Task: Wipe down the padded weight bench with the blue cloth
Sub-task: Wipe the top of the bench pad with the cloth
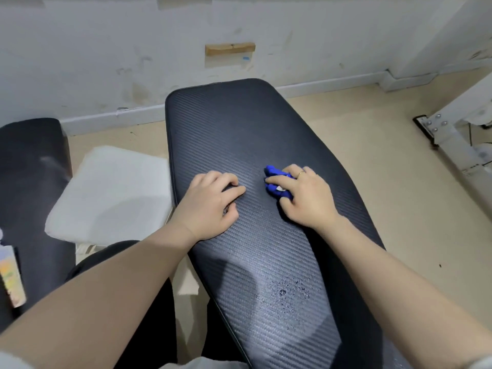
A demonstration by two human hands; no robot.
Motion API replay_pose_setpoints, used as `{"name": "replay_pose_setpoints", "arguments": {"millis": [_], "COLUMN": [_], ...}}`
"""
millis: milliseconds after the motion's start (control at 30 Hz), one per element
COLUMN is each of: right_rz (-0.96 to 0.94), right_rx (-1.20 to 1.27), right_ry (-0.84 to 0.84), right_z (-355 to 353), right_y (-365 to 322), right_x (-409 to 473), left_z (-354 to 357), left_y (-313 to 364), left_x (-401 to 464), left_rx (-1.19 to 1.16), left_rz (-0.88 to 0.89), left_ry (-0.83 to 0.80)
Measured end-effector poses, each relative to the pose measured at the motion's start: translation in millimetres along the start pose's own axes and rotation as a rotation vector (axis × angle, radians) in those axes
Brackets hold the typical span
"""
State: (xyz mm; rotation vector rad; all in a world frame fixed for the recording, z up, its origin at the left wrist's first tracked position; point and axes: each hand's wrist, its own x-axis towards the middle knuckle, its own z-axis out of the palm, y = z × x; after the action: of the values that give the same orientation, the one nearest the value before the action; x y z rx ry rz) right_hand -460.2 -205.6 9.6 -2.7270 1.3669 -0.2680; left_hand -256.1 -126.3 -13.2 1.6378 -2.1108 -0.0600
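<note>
At the far left, a labelled bottle [12, 278] lies on a second black pad [32, 166], with a white cushion [111, 193] on the tan floor [399, 198] between that pad and the bench. A person leans over the black weight bench [239, 129], whose ribbed padded top runs from the bottom edge of the frame up toward a scuffed white wall [106, 49]. The left hand [210, 206] rests on the pad near its left edge, fingers curled under in a loose fist with nothing in it. Just to its right, apart from it, the right hand [306, 198], a ring on one finger, presses a bunched blue cloth [275, 179] onto the pad, the fingers closed over the cloth so only its far end shows. Nearer the camera, water droplets [288, 292] bead on the bench surface. A white metal frame [458, 134] stands on the floor at the right.
</note>
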Motion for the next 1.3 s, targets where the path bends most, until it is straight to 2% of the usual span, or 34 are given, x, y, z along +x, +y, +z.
{"name": "replay_pose_setpoints", "arguments": {"millis": [100,167,300,400,467,567,633,667,733,800,833,867,1000,1067,1200,1300], "right_rz": [0.266,0.349,0.093,-0.044,-0.001,0.273,0.260,0.195,0.024,-0.099,-0.138,-0.152,0.085,0.107,-0.154,-0.250], "right_rx": [-0.050,-0.066,-0.053,0.016,-0.007,-0.076,-0.116,-0.116,-0.099,-0.026,-0.008,0.001,-0.055,-0.078,-0.004,0.118], "right_ry": [0.040,0.048,0.045,-0.005,-0.029,0.004,-0.016,-0.029,-0.018,-0.020,-0.027,-0.034,-0.035,-0.032,-0.030,-0.112], "right_z": [2,3,8,6,5,5,6,6,6,7,8,9,7,10,10,8], "right_y": [8,-8,-74,-75,-61,-56,-70,-79,-93,-103,-105,-104,-102,-110,-131,-120], "right_x": [40,49,1,-14,3,25,19,11,-11,-29,-30,-25,13,15,-34,-38], "left_z": [4,6,1,1,1,-3,-7,-9,-14,-20,-21,-21,-25,-27,-25,-21], "left_y": [-1,0,0,-1,-3,-2,0,3,10,13,12,10,3,5,3,6], "left_x": [-2,-3,-2,-5,-4,-8,-20,-31,-53,-65,-66,-66,-61,-60,-57,-57], "left_rx": [0.050,0.082,0.060,0.007,-0.015,-0.066,-0.127,-0.160,-0.290,-0.726,-0.955,-1.053,-1.106,-1.086,-1.096,-1.088], "left_rz": [-0.007,0.000,-0.004,-0.043,-0.051,-0.093,-0.196,-0.312,-0.651,-0.932,-0.971,-0.988,-1.088,-1.093,-1.139,-1.139], "left_ry": [0.024,0.048,0.105,0.172,0.183,0.231,0.257,0.222,0.095,0.026,0.034,0.040,0.043,0.031,0.040,0.081]}}
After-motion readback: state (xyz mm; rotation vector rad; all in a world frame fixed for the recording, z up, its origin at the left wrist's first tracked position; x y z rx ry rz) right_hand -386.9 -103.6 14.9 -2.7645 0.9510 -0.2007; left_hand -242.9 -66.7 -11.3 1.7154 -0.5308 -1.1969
